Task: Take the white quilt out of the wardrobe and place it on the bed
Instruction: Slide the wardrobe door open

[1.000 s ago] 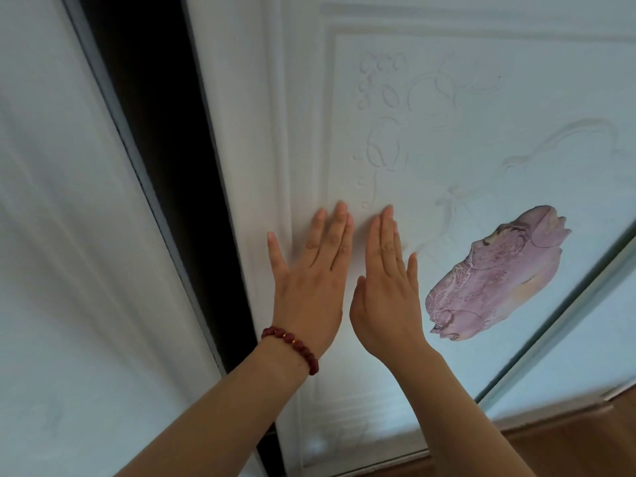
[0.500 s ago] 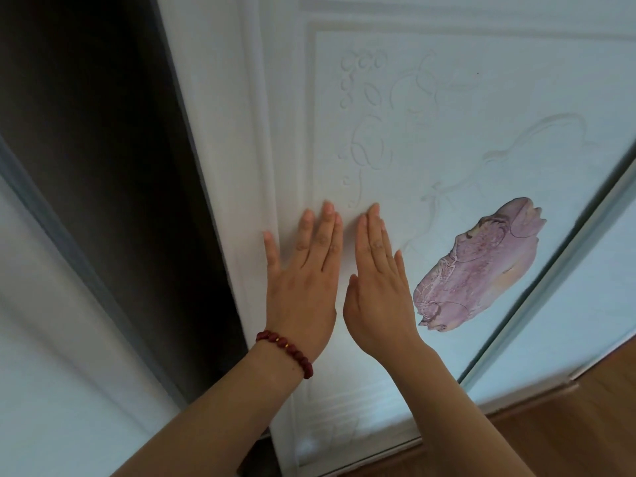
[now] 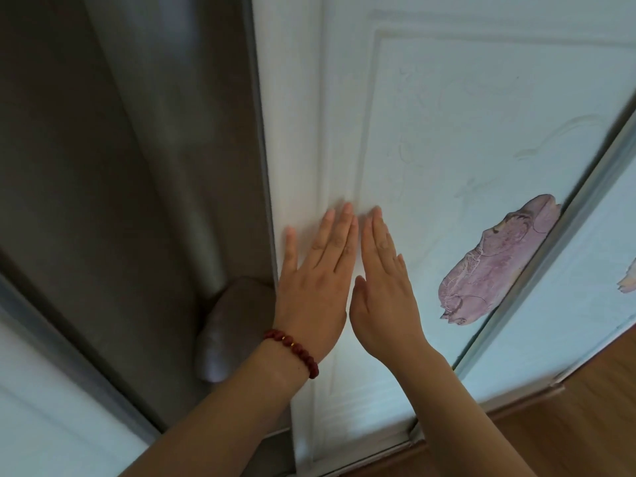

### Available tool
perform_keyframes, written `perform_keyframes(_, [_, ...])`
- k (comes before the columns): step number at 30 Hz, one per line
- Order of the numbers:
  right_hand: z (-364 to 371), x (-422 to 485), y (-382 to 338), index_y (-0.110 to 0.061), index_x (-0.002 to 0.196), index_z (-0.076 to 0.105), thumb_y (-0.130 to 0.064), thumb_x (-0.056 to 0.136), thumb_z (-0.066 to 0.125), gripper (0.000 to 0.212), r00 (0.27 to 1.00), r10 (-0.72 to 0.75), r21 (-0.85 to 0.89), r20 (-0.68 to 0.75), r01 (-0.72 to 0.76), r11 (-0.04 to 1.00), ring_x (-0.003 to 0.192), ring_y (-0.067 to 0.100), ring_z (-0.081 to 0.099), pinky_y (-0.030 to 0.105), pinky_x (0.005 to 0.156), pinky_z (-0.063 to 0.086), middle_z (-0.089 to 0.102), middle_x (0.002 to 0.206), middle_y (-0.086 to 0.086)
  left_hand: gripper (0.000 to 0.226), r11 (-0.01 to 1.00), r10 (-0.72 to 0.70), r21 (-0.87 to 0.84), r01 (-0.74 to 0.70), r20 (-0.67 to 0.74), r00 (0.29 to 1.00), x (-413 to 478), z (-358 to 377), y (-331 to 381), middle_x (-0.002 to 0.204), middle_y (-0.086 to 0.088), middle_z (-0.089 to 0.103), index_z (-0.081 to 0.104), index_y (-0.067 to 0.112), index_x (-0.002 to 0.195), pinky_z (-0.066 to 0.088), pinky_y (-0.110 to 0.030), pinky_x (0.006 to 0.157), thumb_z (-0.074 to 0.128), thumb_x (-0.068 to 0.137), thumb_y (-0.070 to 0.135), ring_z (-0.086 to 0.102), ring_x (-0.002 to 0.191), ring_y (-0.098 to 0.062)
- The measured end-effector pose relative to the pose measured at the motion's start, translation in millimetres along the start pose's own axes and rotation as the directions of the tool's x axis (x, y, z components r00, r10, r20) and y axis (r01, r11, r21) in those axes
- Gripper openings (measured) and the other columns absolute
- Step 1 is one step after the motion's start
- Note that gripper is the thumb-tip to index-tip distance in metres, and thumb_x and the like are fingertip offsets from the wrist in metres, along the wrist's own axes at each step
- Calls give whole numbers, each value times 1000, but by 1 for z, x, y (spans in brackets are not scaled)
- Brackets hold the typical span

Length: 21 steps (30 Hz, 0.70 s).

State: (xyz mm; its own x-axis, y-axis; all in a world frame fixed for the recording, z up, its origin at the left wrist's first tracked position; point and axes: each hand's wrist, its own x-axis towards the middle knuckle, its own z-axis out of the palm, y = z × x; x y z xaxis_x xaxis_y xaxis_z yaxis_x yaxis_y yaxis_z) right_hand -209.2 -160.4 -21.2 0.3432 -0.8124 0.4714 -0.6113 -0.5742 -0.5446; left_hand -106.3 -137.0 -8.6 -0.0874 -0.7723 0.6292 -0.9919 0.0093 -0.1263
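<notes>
Against the white wardrobe door [image 3: 464, 132], in the head view, pressing flat with both palms: left hand [image 3: 311, 287] near the door's left edge, right hand [image 3: 385, 294] just beside it, thumbs nearly touching. Keeping all fingers straight and close together on the panel, clasping nothing, curling round nothing. Wearing a red bead bracelet [image 3: 292, 349] on the left wrist.

Left of the door, gaping wider than half a second ago: dark wardrobe opening [image 3: 137, 201], now filling much of the left half of the scene, where only a narrower dark band was showing before. Sliding rightward together with the door, both hands staying on the same spot of the panel as earlier. At the far right, slipping partly behind the frame of the neighbouring door [image 3: 568, 304]: purple flower decal [image 3: 495, 263], lying fully clear of that frame a moment ago.

Low inside the opening, just left of the left wrist, coming newly into sight: a rounded grey-brown bundle [image 3: 234, 325], shadowed and blurred. Not being able to tell whether this is the white quilt. Hanging above the bundle, something long and grey, too blurred to name.

At the near left, showing as a pale door panel [image 3: 51, 407]; along the near right, running under the doors, wooden floor [image 3: 568, 425].
</notes>
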Motion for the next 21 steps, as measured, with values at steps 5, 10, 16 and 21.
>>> perform_keyframes(5, [0,4,4,-25,147,-7,2,87,31,75,1000,-2,19,5,1,1000,144,2,-11,44,120,8,-14,157,-11,68,998,-55,-4,55,-48,997,0,-1,3,157,-6,11,8,10,147,3,-57,109,33,83,8,6,143,-22])
perform_keyframes(10, [-4,8,16,-23,148,-6,5,86,33,79,1000,27,-1,-2,-27,1000,144,4,-11,45,120,8,-18,156,-12,75,994,-111,-17,110,-70,991,3,0,5,157,-8,10,8,8,147,1,-55,109,21,74,-2,7,144,-21])
perform_keyframes(16, [-5,12,23,-28,144,-13,3,86,31,80,998,55,-34,-12,-56,998,142,1,-16,39,119,1,-23,153,-15,66,995,-73,58,77,-60,996,11,8,14,156,-8,10,10,7,146,4,-56,109,3,81,0,9,143,-21])
perform_keyframes(21, [-12,14,34,-28,143,-15,5,84,32,82,997,78,-45,-17,-79,996,142,3,-17,39,120,2,-24,153,-13,65,996,-53,70,58,-66,996,20,14,23,154,-6,7,10,7,146,8,-56,109,-6,84,-1,9,142,-18])
